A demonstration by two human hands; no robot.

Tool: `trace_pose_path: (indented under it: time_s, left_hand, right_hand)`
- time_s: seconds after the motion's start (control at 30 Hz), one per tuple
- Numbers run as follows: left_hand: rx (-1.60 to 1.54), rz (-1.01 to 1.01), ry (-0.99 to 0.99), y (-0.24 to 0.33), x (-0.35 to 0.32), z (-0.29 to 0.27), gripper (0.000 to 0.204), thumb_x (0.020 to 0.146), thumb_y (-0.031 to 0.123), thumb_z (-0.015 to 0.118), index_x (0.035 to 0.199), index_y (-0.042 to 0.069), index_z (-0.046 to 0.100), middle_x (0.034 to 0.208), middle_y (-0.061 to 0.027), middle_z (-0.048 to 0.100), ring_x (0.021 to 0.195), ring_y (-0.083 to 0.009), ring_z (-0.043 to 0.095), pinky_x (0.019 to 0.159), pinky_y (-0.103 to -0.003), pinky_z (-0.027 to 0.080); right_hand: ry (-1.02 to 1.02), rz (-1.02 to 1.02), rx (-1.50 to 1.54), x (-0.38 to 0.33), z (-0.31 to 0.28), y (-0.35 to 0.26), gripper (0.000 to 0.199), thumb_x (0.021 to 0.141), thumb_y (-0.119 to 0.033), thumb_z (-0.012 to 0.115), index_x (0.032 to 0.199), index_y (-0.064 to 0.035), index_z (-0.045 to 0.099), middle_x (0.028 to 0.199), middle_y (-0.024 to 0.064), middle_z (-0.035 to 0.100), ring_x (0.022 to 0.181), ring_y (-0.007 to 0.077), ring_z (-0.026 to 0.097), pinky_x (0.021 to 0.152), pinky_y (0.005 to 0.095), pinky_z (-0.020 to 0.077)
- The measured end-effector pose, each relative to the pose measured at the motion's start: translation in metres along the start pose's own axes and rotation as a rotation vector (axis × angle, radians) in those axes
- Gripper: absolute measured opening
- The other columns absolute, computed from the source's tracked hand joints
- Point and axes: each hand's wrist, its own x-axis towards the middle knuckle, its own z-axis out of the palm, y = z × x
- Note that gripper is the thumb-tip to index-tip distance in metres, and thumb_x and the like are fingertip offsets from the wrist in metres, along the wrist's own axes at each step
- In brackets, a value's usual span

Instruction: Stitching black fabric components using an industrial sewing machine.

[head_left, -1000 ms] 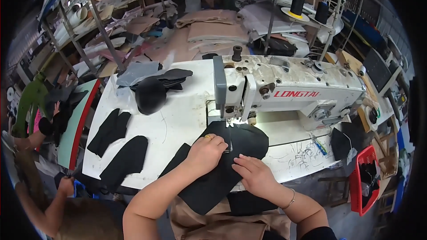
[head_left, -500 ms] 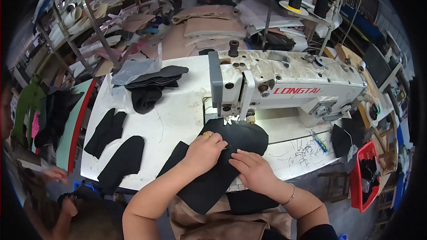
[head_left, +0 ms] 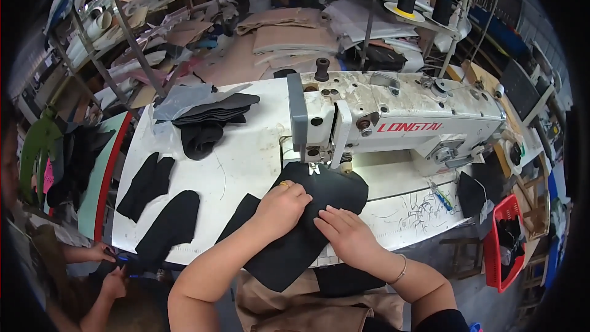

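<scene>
A black fabric piece (head_left: 335, 193) lies under the presser foot (head_left: 314, 168) of a white sewing machine (head_left: 393, 107), its rounded end spread to the right of the needle. My left hand (head_left: 284, 208), a ring on one finger, has its fingers curled down on the fabric just in front of the foot. Beside it, my right hand (head_left: 350, 233) rests on the same fabric with fingers stretched out. More black fabric (head_left: 276, 264) runs below my hands to the table's front edge, and further black cloth (head_left: 347, 280) hangs over my lap.
Cut black pieces (head_left: 169, 224) lie at the table's left, below a stack of black pieces (head_left: 215, 110) with clear plastic. Blue-handled thread snips (head_left: 441, 197) lie at right, near a red basket (head_left: 504, 243). A co-worker's hands (head_left: 110, 270) hold something dark at lower left.
The fabric and both my hands have shifted very slightly; their hold looks the same. At lower left, the co-worker's two hands have come together around a dark item.
</scene>
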Motion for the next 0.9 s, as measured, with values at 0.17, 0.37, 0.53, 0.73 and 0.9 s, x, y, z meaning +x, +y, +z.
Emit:
trace_pose_path:
  time_s: [0.17, 0.37, 0.53, 0.73, 0.9]
  left_hand:
    - [0.054, 0.029, 0.02, 0.0, -0.001, 0.007, 0.017, 0.074, 0.009, 0.06, 0.089, 0.006, 0.067, 0.084, -0.0064, 0.056, 0.085, -0.0241, 0.058, 0.075, -0.034, 0.049]
    - [0.102, 0.053, 0.007, -0.001, 0.004, 0.004, 0.013, 0.074, 0.01, 0.059, 0.085, 0.006, 0.063, 0.084, -0.0063, 0.055, 0.085, -0.0235, 0.058, 0.073, -0.033, 0.049]
    - [0.144, 0.027, -0.029, -0.006, 0.007, 0.005, 0.012, 0.074, 0.011, 0.058, 0.085, 0.007, 0.063, 0.085, -0.0058, 0.055, 0.086, -0.0227, 0.058, 0.072, -0.033, 0.049]
    - [0.167, 0.031, 0.01, -0.011, 0.014, 0.006, 0.015, 0.072, 0.01, 0.069, 0.087, 0.008, 0.067, 0.084, -0.003, 0.058, 0.08, -0.0219, 0.058, 0.068, -0.033, 0.05]
    - [0.137, 0.007, 0.013, -0.013, 0.016, 0.006, 0.02, 0.071, 0.006, 0.067, 0.091, 0.008, 0.068, 0.088, -0.0023, 0.06, 0.084, -0.022, 0.058, 0.072, -0.034, 0.05]
  right_hand:
    - [-0.025, -0.011, -0.062, -0.001, 0.002, 0.002, 0.04, 0.075, -0.006, 0.057, 0.115, -0.0009, 0.058, 0.12, 0.0136, 0.059, 0.114, 0.029, 0.056, 0.098, 0.0419, 0.043]
    - [0.026, 0.016, -0.009, 0.009, 0.002, 0.006, 0.041, 0.072, -0.003, 0.059, 0.112, -0.0035, 0.062, 0.115, 0.0126, 0.062, 0.111, 0.0287, 0.059, 0.095, 0.0428, 0.047]
    - [0.043, 0.015, -0.008, 0.016, 0.004, 0.009, 0.04, 0.07, -0.001, 0.06, 0.111, -0.0036, 0.062, 0.114, 0.0134, 0.062, 0.11, 0.0295, 0.06, 0.094, 0.0423, 0.0474]
    - [0.059, 0.007, -0.005, 0.023, 0.008, 0.018, 0.041, 0.069, 0.001, 0.06, 0.11, -0.003, 0.062, 0.113, 0.0141, 0.062, 0.109, 0.0301, 0.06, 0.094, 0.0415, 0.0466]
    - [0.055, 0.01, -0.016, 0.027, 0.012, 0.022, 0.037, 0.072, 0.0, 0.059, 0.109, -0.0023, 0.061, 0.113, 0.0143, 0.062, 0.11, 0.0301, 0.059, 0.094, 0.0412, 0.0458]
